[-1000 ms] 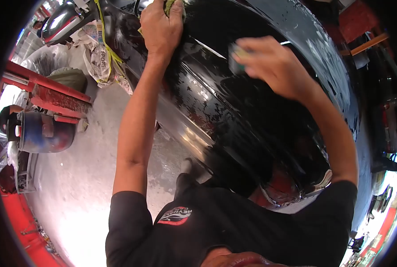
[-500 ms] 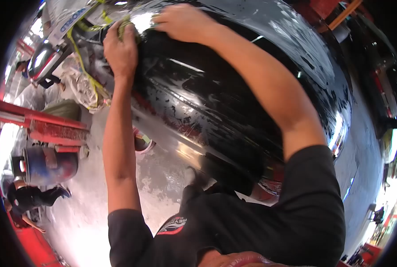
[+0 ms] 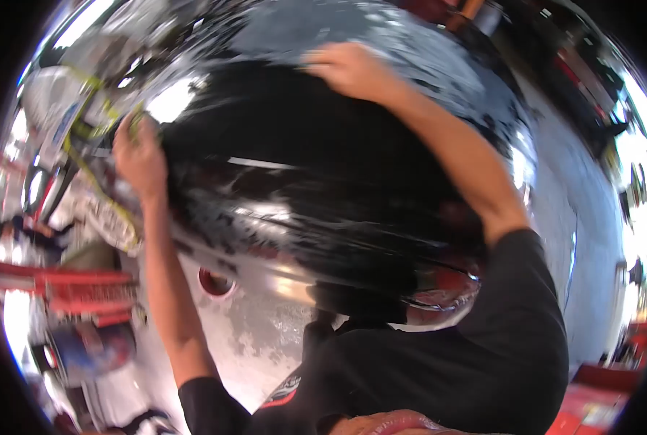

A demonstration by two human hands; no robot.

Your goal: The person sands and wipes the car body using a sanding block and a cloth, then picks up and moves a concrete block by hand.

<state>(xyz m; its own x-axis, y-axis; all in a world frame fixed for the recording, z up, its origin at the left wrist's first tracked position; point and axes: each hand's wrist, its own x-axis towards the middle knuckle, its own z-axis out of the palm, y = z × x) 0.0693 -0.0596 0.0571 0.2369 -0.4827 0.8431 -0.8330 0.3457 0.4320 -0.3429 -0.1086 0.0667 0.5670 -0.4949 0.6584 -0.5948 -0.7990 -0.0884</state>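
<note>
A glossy black car body (image 3: 265, 127) with wet, greyish-white smears curves in front of me. At its left end, my left hand (image 3: 142, 156) is closed around a yellow-green cloth (image 3: 136, 125), mostly hidden by the fingers, close to the bright reflection on the panel. Farther right, my right hand (image 3: 352, 71) rests on the upper part of the panel, beside the border between clean black and smeared grey. Its fingers are bent together and blurred. Whatever may be under them is hidden.
Yellow-green tape or strap (image 3: 84, 130) hangs by plastic-covered things at left. Below it are a red metal beam (image 3: 69, 286) and a blue-red drum (image 3: 95, 348). A red bucket (image 3: 217, 281) stands on the floor under the car. Another dark vehicle (image 3: 570, 72) is at right.
My right hand has moved right and slightly down across the panel. The view has shifted, so the left hand appears lower and farther left, still holding the cloth.
</note>
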